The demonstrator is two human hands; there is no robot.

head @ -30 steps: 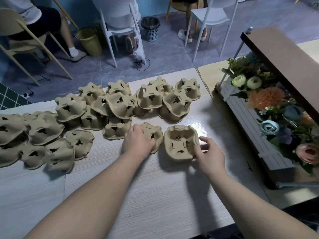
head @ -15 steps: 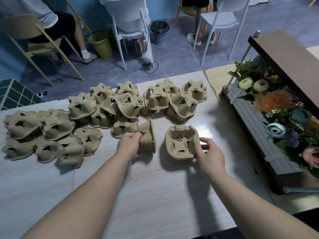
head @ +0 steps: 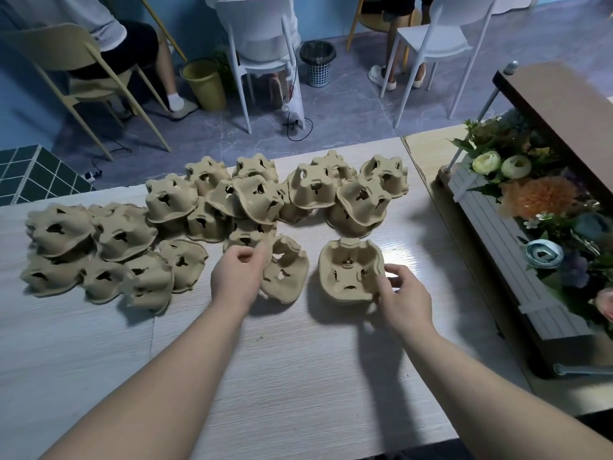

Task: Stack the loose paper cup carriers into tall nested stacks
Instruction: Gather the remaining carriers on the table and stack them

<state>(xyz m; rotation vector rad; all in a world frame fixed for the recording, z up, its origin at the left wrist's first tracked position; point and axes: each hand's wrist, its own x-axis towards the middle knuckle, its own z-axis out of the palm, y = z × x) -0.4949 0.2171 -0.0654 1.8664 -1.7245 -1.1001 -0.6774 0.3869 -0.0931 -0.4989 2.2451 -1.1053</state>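
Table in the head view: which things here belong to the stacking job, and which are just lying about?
Part of the job:
- upright carrier, at the right hand
- tilted carrier, in the left hand
- pile of loose carriers behind

Just lying about:
- flower box
- white chairs
- mesh bin
- yellow bucket

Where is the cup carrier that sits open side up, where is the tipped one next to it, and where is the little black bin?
Upright carrier (head: 351,272), head view: its inner centre.
Tipped carrier (head: 285,272), head view: its underside.
Black bin (head: 317,63), head view: its mesh wall.
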